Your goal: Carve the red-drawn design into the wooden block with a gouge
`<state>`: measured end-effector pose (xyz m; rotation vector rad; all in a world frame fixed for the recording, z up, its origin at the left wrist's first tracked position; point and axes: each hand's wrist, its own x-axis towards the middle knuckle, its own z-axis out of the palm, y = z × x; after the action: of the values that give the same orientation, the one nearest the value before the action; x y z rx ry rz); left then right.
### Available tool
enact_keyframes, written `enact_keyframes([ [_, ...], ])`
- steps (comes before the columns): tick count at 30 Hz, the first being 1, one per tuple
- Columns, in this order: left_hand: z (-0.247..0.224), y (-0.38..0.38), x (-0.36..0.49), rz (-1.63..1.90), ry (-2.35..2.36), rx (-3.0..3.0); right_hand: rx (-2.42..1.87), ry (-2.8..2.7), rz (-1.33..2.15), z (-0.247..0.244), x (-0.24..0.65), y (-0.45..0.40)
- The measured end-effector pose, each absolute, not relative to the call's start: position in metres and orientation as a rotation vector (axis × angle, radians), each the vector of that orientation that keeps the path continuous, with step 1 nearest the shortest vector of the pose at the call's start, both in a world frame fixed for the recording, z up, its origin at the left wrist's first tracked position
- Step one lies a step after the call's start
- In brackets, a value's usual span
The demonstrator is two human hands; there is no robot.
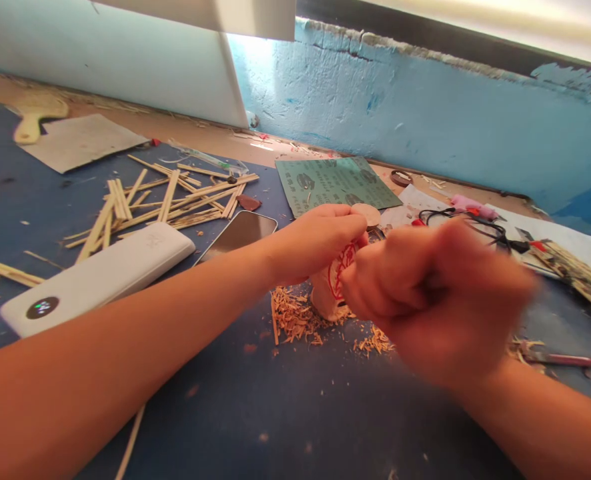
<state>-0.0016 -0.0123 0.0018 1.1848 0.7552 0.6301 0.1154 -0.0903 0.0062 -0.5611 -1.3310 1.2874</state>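
In front of me, a pale, rounded piece with red line patterns (343, 270) stands partly hidden between my hands, just above a heap of wood shavings (295, 317). My left hand (320, 240) is closed around its upper part. A small pale disc-like end (366, 215) shows beyond the left fingers. My right hand (440, 293), smeared by motion, is curled into a fist close to the camera and in front of the patterned piece. Whatever that fist grips is hidden by its fingers.
Left of my arm lie a white power bank (100, 280), a phone (238, 233) and several thin wooden sticks (170, 197). Green sandpaper (335, 181) lies behind my hands. Rightward are black cable (490, 230), a stick bundle (580, 277) and a red-handled tool (570, 361). A blue wall (425, 120) bounds the back.
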Motion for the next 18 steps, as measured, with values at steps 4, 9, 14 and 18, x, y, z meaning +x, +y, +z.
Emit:
enact_keyframes([
  [4, 0.0, -0.012, -0.002, 0.623, 0.733, 1.178, -0.574, -1.375, 1.338, 0.007, 0.119, -0.088],
  [9, -0.002, -0.009, -0.001, 0.621, 0.717, 1.18, -0.542, -1.351, 1.348, 0.0, 0.118, -0.087],
  [14, -0.002, -0.01, -0.002, 0.606, 0.724, 1.178, -0.477, -1.375, 1.398, -0.002, 0.12, -0.081],
  [18, -0.001, -0.01, -0.003, 0.611, 0.708, 1.173, -0.583, -1.397, 1.337, 0.004, 0.12, -0.085],
])
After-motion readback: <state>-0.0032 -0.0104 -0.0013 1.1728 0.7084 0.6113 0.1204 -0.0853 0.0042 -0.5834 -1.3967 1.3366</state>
